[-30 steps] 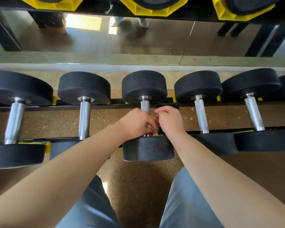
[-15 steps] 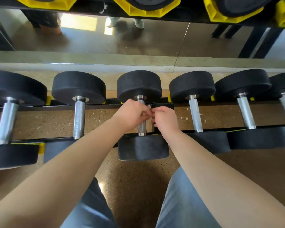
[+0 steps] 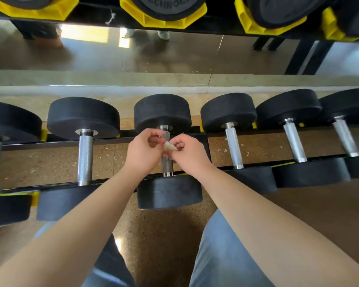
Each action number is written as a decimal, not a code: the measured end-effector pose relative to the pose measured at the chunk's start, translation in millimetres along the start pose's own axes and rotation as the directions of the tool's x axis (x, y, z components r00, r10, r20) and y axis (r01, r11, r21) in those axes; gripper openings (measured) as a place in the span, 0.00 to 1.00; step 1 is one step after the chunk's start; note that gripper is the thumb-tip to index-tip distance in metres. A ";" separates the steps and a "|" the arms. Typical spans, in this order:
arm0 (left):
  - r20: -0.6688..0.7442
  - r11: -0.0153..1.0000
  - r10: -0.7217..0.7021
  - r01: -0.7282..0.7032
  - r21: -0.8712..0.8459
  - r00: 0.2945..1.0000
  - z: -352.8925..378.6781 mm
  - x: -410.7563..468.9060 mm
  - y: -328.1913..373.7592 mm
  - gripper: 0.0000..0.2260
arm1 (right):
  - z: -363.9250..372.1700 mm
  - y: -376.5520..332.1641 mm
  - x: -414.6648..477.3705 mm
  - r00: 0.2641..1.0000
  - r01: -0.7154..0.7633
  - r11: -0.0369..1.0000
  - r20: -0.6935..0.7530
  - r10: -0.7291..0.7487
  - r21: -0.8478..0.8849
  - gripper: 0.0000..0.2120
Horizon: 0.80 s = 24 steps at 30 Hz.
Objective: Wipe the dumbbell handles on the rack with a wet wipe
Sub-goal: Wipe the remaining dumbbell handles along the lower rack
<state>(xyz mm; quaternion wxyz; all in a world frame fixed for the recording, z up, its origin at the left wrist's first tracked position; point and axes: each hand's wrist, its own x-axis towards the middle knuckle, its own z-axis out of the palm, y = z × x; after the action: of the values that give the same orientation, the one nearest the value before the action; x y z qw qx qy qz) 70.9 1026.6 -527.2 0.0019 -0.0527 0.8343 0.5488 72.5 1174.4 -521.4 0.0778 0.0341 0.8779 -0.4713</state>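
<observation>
A row of black-headed dumbbells with knurled steel handles lies across the rack's black rails. Both my hands hover just above the handle of the middle dumbbell. A small crumpled white wet wipe sits between them, lifted off the handle. My right hand pinches the wipe's right part with thumb and fingers. My left hand has its fingers curled and its fingertips meet the wipe's left tip. The upper part of the handle is hidden behind the hands.
Neighbouring handles stand to the left and to the right. An upper shelf with yellow cradles holding larger dumbbells overhangs at the top. A wall mirror runs behind the rack. My knees are below, over a speckled brown floor.
Both hands slid from the handle's near end toward its far end, then came off it and parted slightly, so the wipe now shows between them.
</observation>
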 end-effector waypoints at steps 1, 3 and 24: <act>-0.025 1.000 -0.010 0.010 0.001 1.000 2.7 -3.6 -1.8 0.12 | 1.6 -0.4 4.3 1.000 -0.003 1.000 -0.030 0.003 -0.004 0.07; -0.032 0.998 -0.044 0.045 0.053 0.999 6.8 -9.0 -3.9 0.12 | 5.3 -2.5 12.6 0.995 -0.013 1.000 -0.103 0.014 0.017 0.05; 0.108 0.946 -0.239 0.256 -0.200 0.965 3.9 -5.7 -11.5 0.17 | -8.4 -14.3 10.2 0.953 -0.168 0.952 0.204 0.222 -0.254 0.06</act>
<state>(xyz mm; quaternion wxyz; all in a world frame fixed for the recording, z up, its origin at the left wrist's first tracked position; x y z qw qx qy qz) 77.4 1026.1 -538.9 0.0995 -0.1344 0.7568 0.6318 59.7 1173.4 -506.8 0.2289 0.0570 0.9045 -0.3553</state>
